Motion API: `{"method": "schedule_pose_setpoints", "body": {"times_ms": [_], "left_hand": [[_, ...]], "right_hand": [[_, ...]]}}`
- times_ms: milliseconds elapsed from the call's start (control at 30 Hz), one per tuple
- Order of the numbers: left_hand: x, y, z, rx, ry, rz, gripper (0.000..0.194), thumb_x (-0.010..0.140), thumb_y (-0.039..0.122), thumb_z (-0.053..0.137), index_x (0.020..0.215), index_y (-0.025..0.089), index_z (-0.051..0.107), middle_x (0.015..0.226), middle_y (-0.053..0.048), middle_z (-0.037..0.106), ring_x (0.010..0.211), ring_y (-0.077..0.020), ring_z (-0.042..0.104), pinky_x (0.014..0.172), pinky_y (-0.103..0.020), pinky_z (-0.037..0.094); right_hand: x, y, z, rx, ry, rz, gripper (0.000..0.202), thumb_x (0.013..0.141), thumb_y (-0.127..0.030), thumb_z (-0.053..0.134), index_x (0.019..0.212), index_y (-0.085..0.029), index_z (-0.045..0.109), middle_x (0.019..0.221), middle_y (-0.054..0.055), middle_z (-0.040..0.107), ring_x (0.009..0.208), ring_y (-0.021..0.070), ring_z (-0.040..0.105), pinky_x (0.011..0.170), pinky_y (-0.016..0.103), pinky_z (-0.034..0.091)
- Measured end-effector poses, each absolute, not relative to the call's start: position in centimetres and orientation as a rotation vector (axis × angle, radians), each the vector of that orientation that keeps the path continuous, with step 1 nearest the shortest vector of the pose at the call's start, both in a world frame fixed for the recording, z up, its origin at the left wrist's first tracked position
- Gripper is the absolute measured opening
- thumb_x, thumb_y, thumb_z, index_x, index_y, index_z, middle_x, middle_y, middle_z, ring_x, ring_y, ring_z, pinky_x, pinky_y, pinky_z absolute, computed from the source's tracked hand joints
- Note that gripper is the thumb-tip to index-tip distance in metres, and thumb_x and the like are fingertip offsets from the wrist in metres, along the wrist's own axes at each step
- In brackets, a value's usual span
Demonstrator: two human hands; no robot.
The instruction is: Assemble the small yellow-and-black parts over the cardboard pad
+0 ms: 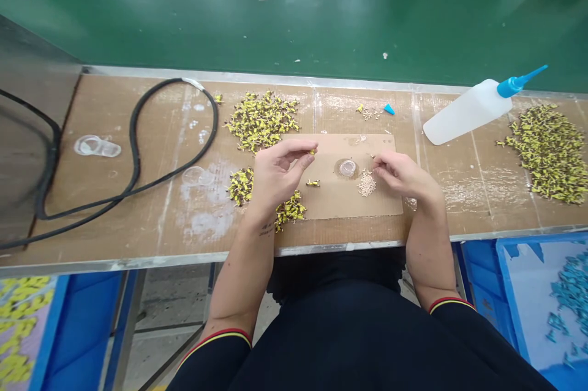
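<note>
My left hand [283, 171] pinches a small yellow-and-black piece [313, 151] between thumb and fingertips, above the left side of a cardboard sheet [340, 204]. Another such piece lies on the sheet just below it. My right hand [399, 173] is closed in a pinch at the sheet's right side, beside a little heap of pale beige bits [366, 184]; whatever its fingertips hold is too small to make out. Between the hands sits a small round clear dish [348, 168] with a wet ring around it. Yellow-and-black pieces [289, 212] lie partly hidden under my left wrist.
Larger yellow-black piles lie at the back [264, 118] and far right [549, 155]. A white squeeze bottle [468, 114] with a blue nozzle lies at right, a blue cap [389, 109] nearby. A black cable [134, 133] loops at left. Blue crates [509, 293] stand below the table edge.
</note>
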State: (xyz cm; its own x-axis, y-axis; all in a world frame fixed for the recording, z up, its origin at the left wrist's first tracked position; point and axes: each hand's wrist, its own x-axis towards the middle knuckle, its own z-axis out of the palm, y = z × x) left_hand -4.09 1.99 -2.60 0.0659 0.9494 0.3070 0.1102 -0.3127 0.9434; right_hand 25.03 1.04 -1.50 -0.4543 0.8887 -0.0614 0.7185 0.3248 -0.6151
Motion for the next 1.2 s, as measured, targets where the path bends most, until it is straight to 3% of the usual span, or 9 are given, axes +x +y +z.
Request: {"method": "schedule_pose_setpoints", "body": {"times_ms": [167, 333, 667, 867, 1000, 1200], "left_hand": [[-3.0, 1.5, -3.0, 1.417, 1.097, 1.314, 0.017, 0.083, 0.023, 0.079, 0.098, 0.017, 0.077, 0.095, -0.006, 0.08, 0.087, -0.017, 0.079, 0.086, -0.033, 0.068], [-2.3, 1.8, -3.3, 1.396, 1.004, 1.365, 0.016, 0.084, 0.022, 0.078, 0.098, 0.017, 0.074, 0.092, -0.004, 0.077, 0.083, -0.015, 0.077, 0.075, -0.027, 0.067], [-1.8, 5.0, 1.3, 1.713, 0.843, 1.289, 0.015, 0.09, 0.016, 0.064, 0.102, 0.02, 0.07, 0.1, -0.003, 0.073, 0.073, -0.0104, 0.073, 0.068, -0.025, 0.062], [-2.0, 5.0, -0.4, 1.919, 0.924, 1.336, 0.018, 0.091, 0.012, 0.06, 0.077, 0.019, 0.07, 0.092, -0.005, 0.074, 0.086, -0.0142, 0.072, 0.071, -0.028, 0.058], [-1.7, 3.8, -0.8, 1.973, 0.893, 1.304, 0.016, 0.089, 0.01, 0.063, 0.08, 0.019, 0.072, 0.088, -0.005, 0.076, 0.081, -0.0143, 0.073, 0.073, -0.029, 0.059], [-0.6, 2.5, -0.5, 2.05, 0.757, 1.275, 0.013, 0.088, 0.008, 0.067, 0.092, 0.018, 0.075, 0.09, -0.005, 0.078, 0.079, -0.013, 0.073, 0.072, -0.025, 0.061]], "right_hand": [[25.3, 1.0, -1.2, -1.496, -2.243, 0.897, 0.011, 0.088, -0.014, 0.051, 0.082, -0.021, 0.056, 0.075, 0.003, 0.067, 0.069, 0.0183, 0.059, 0.067, 0.031, 0.043], [25.2, 1.3, -1.4, -1.493, -2.291, 0.929, 0.012, 0.09, -0.016, 0.056, 0.084, -0.02, 0.066, 0.078, 0.004, 0.074, 0.069, 0.0181, 0.064, 0.069, 0.03, 0.046], [24.5, 3.5, 1.7, -1.269, -2.534, 0.816, 0.018, 0.092, -0.018, 0.065, 0.086, -0.024, 0.081, 0.086, 0.003, 0.081, 0.076, 0.0189, 0.072, 0.071, 0.032, 0.05], [24.5, 3.1, 0.5, -1.167, -2.202, 0.8, 0.017, 0.093, -0.019, 0.064, 0.097, -0.024, 0.08, 0.09, 0.002, 0.083, 0.077, 0.0173, 0.076, 0.07, 0.032, 0.058], [22.8, 1.9, -0.8, -1.017, -1.95, 0.746, 0.017, 0.09, -0.02, 0.074, 0.106, -0.023, 0.074, 0.084, 0.002, 0.083, 0.072, 0.0156, 0.077, 0.063, 0.027, 0.059], [20.8, 0.8, -1.2, -0.969, -1.742, 0.757, 0.016, 0.089, -0.025, 0.077, 0.1, -0.025, 0.066, 0.078, 0.0, 0.081, 0.067, 0.0159, 0.075, 0.059, 0.029, 0.059]]}}
